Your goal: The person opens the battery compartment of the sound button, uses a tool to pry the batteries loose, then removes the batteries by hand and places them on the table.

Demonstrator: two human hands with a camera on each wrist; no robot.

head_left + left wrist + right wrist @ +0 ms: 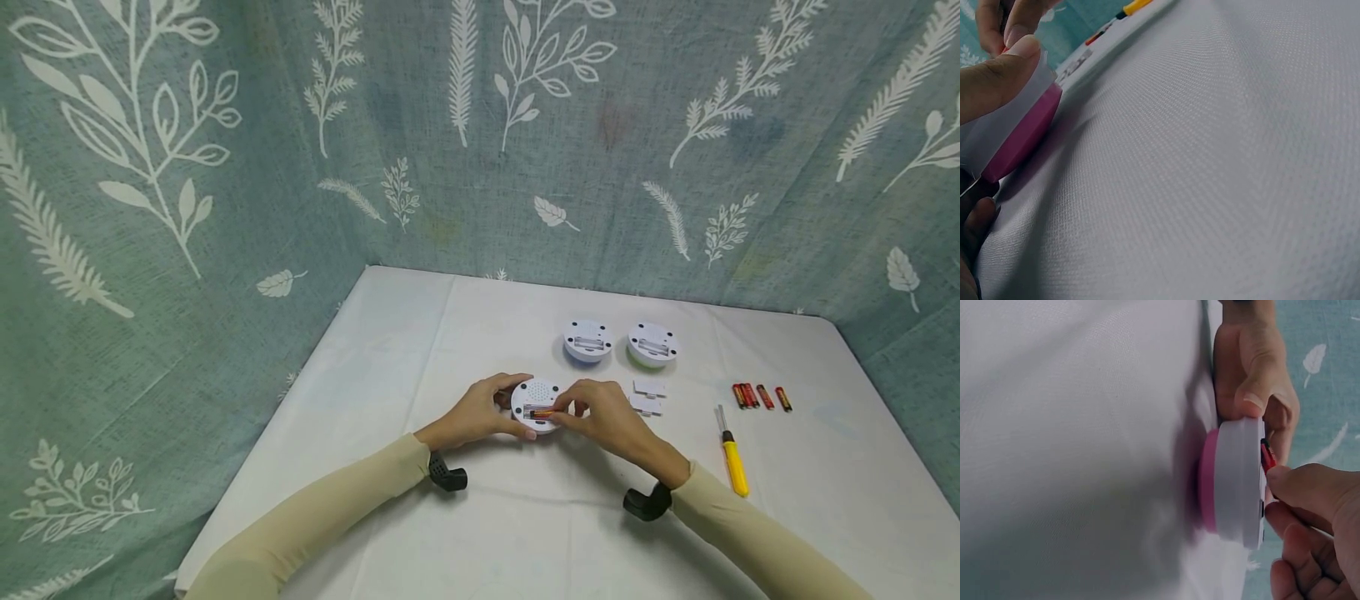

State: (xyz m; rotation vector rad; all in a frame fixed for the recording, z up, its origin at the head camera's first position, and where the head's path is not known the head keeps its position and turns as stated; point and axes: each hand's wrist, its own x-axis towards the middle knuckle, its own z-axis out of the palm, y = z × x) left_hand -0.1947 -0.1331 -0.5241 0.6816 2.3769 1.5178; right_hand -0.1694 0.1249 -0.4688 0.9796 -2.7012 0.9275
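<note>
A round white device with a pink side (1238, 487) lies face down, its perforated back and open battery slot upward in the head view. My left hand (480, 408) grips its left edge, thumb on the near rim and fingers around the far side. Between thumb and fingertips, my right hand (611, 421) pinches a red and black battery (538, 414) at the slot. In the right wrist view the battery (1267, 456) sits tilted, one end at the slot. Whether it is fully seated I cannot tell.
Behind stand two similar devices, one blue-sided (587, 355) and one green-sided (651, 360), with open slots. Two white battery covers (648, 388) lie right of my right hand. Farther right are several batteries (765, 397) and a yellow-handled screwdriver (735, 467).
</note>
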